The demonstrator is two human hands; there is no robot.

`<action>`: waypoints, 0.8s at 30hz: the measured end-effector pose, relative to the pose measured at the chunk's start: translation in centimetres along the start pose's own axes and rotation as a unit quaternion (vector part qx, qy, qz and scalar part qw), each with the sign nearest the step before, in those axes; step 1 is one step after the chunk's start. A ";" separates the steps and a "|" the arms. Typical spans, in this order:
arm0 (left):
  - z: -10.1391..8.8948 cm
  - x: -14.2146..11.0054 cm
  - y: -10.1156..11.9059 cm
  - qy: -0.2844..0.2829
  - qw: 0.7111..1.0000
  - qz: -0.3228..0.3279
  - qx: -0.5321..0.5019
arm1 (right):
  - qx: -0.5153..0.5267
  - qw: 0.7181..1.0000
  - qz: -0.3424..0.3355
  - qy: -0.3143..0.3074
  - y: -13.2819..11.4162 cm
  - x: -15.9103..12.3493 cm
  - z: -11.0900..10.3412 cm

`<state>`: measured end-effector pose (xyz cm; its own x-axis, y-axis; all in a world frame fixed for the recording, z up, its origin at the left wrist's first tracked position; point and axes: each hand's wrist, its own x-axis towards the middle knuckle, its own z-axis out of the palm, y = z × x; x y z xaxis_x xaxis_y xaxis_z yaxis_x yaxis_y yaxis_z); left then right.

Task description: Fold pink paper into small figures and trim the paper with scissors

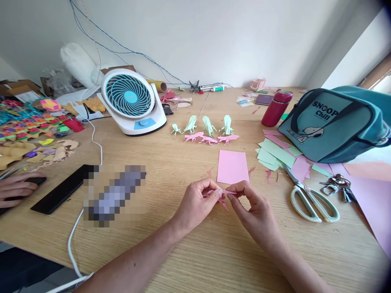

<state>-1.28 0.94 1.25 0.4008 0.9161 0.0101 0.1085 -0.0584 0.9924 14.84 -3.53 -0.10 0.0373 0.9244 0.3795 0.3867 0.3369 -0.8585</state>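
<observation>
Between my two hands is a small pink origami figure (pixel 225 192), with thin folded points hanging below the fingers. My left hand (pixel 198 203) pinches its body, covering most of it. At its right end, my right hand (pixel 252 205) grips the paper between thumb and fingertips. Just beyond lies a flat sheet of pink paper (pixel 232 166). Farther back, several pale green origami insects (pixel 209 126) stand in a row, with three pink origami insects (pixel 209 140) in front of them.
White-handled scissors (pixel 308 199), keys (pixel 338 185), green paper pieces (pixel 271 154), a teal bag (pixel 330 122) and a red flask (pixel 277 108) sit right. Left are a fan (pixel 130 99), a white cable (pixel 71 240) and another person's hand (pixel 16 189) on a mouse.
</observation>
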 end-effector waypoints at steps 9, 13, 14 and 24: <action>0.2 0.0 0.6 -0.026 0.995 -0.049 -0.088 | 0.000 1.000 -0.005 -0.007 -0.1 0.0 -0.1; 0.3 0.0 0.8 -0.036 0.986 -0.086 -0.135 | 0.003 1.000 -0.010 -0.013 -0.2 0.0 -0.1; 0.4 0.0 0.9 -0.038 0.985 -0.091 -0.141 | 0.003 1.000 -0.012 -0.014 -0.3 0.0 -0.1; 0.3 -0.1 1.0 -0.046 0.984 -0.108 -0.137 | 0.011 1.000 -0.007 -0.021 -0.3 0.0 -0.1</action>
<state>-0.94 0.69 2.22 0.4771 0.8548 -0.2040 -0.0437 0.2549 0.9660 14.84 -3.71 0.23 -0.0079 0.9261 0.3773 0.3664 0.3538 -0.8606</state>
